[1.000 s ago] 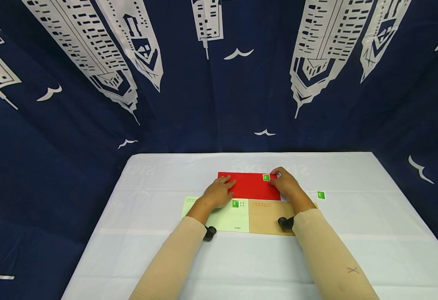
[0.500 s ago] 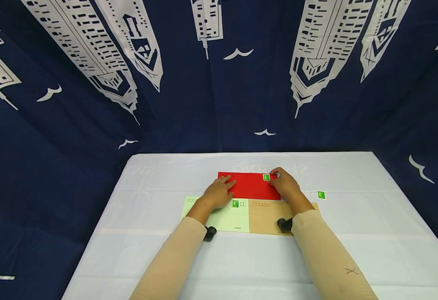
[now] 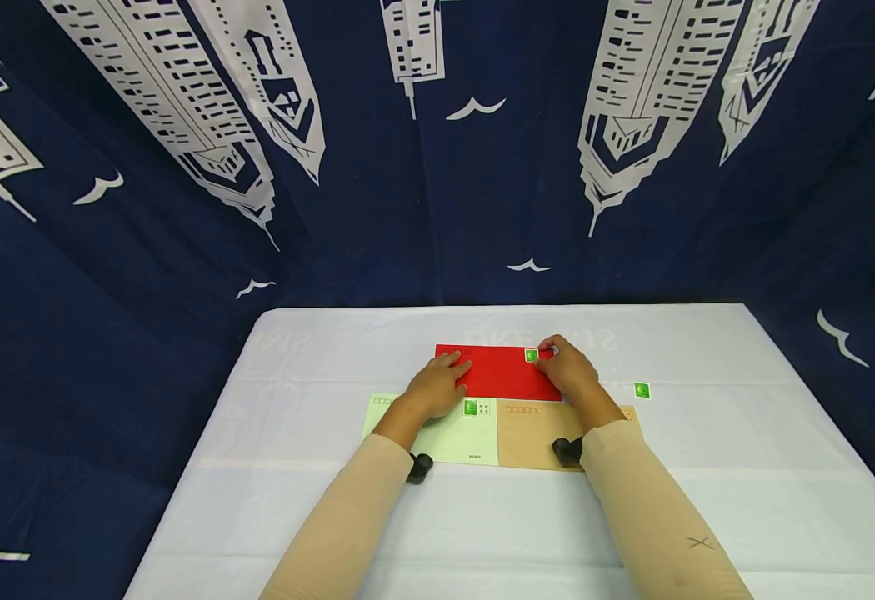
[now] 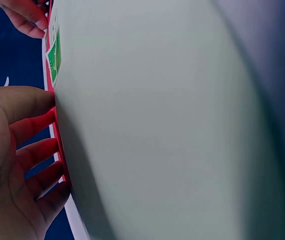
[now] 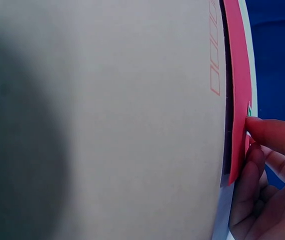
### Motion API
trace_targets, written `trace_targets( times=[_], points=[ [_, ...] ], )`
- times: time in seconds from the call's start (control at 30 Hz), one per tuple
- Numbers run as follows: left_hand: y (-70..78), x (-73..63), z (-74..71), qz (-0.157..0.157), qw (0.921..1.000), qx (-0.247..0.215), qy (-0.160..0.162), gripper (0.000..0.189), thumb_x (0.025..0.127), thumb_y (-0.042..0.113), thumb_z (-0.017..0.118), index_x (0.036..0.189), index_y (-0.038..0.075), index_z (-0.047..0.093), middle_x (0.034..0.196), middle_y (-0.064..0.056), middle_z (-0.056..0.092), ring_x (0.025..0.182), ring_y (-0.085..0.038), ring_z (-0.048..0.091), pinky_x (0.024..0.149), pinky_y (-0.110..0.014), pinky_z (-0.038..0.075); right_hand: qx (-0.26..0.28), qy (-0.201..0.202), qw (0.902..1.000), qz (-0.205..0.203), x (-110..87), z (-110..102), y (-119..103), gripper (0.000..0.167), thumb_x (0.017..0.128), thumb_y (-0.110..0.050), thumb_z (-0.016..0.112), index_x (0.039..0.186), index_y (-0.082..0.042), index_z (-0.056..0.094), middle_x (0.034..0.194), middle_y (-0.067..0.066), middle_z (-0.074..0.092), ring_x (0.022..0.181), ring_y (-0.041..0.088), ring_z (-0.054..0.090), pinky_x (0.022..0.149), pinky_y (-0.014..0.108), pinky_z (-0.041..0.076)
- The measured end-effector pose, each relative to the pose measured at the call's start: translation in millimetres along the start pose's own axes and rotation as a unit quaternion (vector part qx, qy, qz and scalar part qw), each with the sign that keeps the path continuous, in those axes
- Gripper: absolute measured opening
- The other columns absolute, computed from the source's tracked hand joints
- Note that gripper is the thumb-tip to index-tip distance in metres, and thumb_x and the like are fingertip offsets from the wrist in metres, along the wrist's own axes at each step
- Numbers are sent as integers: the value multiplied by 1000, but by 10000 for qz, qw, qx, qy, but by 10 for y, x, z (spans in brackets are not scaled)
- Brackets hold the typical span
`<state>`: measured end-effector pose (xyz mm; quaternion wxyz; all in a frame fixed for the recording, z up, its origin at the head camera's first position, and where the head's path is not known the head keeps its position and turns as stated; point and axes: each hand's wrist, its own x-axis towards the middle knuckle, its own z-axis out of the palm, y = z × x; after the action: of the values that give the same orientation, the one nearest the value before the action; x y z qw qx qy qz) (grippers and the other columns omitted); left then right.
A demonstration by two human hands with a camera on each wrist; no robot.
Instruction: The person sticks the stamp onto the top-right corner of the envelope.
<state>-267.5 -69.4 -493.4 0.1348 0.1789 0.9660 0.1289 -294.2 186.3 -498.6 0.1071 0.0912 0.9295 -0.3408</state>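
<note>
A red envelope (image 3: 501,377) lies at the back of the table, and my left hand (image 3: 434,387) rests on its left part with fingers spread. At its upper right corner sits a small green stamp with a white border (image 3: 531,355). The thumb and forefinger of my right hand (image 3: 574,367) pinch that stamp's right side. In the right wrist view the thumb (image 5: 270,131) is right at the stamp's edge, and the other fingers curl below it. From the left wrist view, the fingers (image 4: 37,152) lie along the red envelope.
In front of the red envelope lie a pale green envelope (image 3: 448,442) bearing a green stamp (image 3: 471,407) and a brown envelope (image 3: 531,433), partly under my right forearm. A loose green stamp (image 3: 642,390) lies to the right on the white tablecloth (image 3: 707,433).
My right thumb and the stamp have shifted very slightly left, and the right forearm has edged left too. My left hand keeps its place on the red envelope.
</note>
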Motion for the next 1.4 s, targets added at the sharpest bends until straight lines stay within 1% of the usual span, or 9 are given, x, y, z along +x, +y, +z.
trace_targets(
  times=[0.5, 0.83, 1.0, 1.23, 1.33, 1.4],
  points=[
    [-1, 1, -2, 3, 10000, -9, 27, 53, 105, 32, 49, 156, 23, 40, 168, -3, 28, 157, -24, 23, 129, -40, 23, -30, 33, 10000, -61, 1, -6, -2, 34, 98, -25, 60, 130, -16, 54, 115, 18, 61, 103, 35, 57, 88, 47, 44],
    [8, 1, -2, 22, 10000, -16, 21, 53, 105, 31, 47, 157, 22, 39, 168, -3, 27, 157, -24, 22, 129, -39, 22, -4, 10, 10000, -11, -2, -7, -4, 35, 98, -26, 60, 131, -16, 54, 123, 20, 62, 109, 36, 58, 91, 49, 46],
    [17, 0, -10, -16, 10000, -65, 15, 53, 105, 31, 48, 157, 23, 40, 168, -3, 27, 157, -24, 22, 129, -40, 22, 91, -20, 10000, -22, -7, -15, -1, 37, 98, -25, 61, 133, -15, 54, 122, 21, 61, 109, 36, 57, 94, 50, 46],
    [24, -10, -21, -57, 10000, -75, -20, 53, 105, 31, 48, 157, 23, 39, 168, -2, 27, 157, -23, 22, 129, -40, 23, 236, -93, 9996, 84, -15, -14, 2, 40, 97, -27, 61, 134, -14, 53, 123, 20, 60, 110, 35, 56, 97, 51, 45],
    [26, -15, -25, -93, 9999, -125, -16, 53, 105, 31, 49, 157, 23, 40, 168, -2, 28, 157, -23, 22, 128, -41, 24, 244, -81, 9997, 20, -19, -10, 12, 38, 99, -28, 58, 134, -14, 53, 123, 21, 60, 110, 36, 56, 98, 52, 45],
    [32, -21, -29, -114, 9998, -176, -7, 53, 105, 31, 50, 156, 23, 41, 168, -2, 28, 157, -23, 22, 128, -42, 25, 289, -59, 9996, -5, -19, -7, 18, 36, 101, -30, 53, 133, -14, 54, 123, 20, 61, 110, 35, 56, 99, 51, 45]
  ],
)
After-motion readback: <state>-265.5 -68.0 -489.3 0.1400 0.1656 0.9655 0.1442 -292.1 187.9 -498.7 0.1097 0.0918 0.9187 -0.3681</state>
